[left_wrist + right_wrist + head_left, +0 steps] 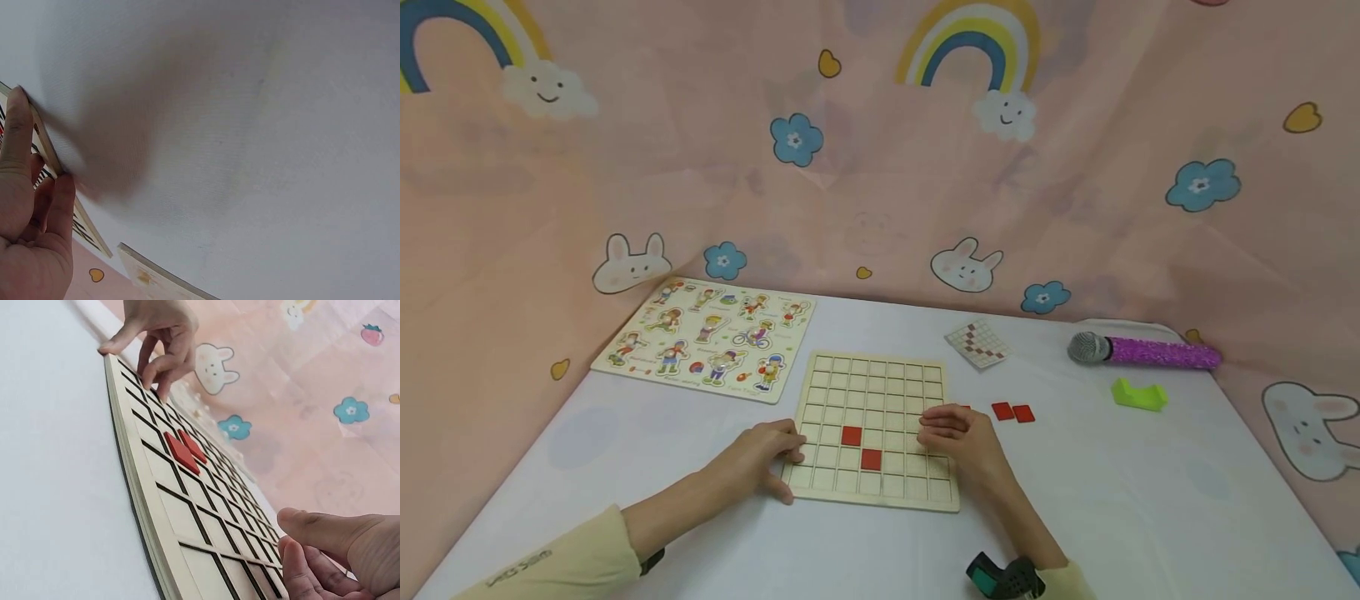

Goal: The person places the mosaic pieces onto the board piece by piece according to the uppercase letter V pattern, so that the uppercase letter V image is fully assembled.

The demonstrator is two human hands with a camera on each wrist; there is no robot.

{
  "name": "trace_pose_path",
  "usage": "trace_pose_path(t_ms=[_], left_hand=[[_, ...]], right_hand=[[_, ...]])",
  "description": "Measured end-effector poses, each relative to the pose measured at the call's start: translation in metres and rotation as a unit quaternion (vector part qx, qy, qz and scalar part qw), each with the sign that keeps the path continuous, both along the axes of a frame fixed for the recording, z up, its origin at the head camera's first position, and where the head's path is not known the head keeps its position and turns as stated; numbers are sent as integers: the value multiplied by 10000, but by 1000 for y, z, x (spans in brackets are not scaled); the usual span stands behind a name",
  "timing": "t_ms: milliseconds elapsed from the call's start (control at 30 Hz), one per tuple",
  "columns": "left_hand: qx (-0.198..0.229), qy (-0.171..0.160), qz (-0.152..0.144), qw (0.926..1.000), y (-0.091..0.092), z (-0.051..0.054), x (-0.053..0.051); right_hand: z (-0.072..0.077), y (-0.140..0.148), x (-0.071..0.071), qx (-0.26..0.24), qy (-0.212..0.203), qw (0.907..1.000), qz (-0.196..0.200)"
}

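A pale wooden grid board (887,383) lies flat, with two red tiles (852,436) (871,459) in diagonally adjoining squares. My left hand (760,458) holds its near-left corner, thumb at the near edge and fingertips on the left side; the left wrist view also shows this hand (37,250) on the edge. My right hand (966,437) is over the board's right edge, fingers loosely bent. In the right wrist view, no object shows between that hand's (375,556) thumb and fingers; whether it touches the board is unclear.
Two red tiles (1002,411) (1023,413) lie right of the board, with another partly behind my right hand. Behind them is a small patterned card (977,344). A picture board (711,337) is back left; a purple microphone (1157,352) and green piece (1139,396) are at right.
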State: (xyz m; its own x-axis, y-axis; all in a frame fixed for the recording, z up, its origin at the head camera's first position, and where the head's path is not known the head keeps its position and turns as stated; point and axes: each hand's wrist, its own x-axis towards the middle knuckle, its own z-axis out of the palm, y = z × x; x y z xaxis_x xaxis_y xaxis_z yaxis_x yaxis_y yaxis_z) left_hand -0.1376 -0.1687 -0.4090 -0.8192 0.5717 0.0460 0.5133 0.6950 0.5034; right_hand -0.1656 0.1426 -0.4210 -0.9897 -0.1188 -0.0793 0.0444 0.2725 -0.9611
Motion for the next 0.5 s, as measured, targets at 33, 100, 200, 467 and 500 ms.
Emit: trace_pose_path(t_ms=[33, 100, 200, 467, 500], left_hand=[[-18, 3, 7, 10000, 0, 0, 0], [-46, -11, 41, 10000, 0, 0, 0], [-51, -44, 63, 10000, 0, 1, 0], [-43, 7, 39, 10000, 0, 0, 0], [-54, 13, 38, 10000, 1, 0, 0]], right_hand=[[0, 5, 0, 45, -1, 10000, -36], [1, 14, 0, 96, -7, 9999, -73], [3, 28, 0, 220, -65, 9996, -134], [8, 60, -1, 664, -137, 9970, -377], [9, 63, -2, 691, -133, 9967, -405]])
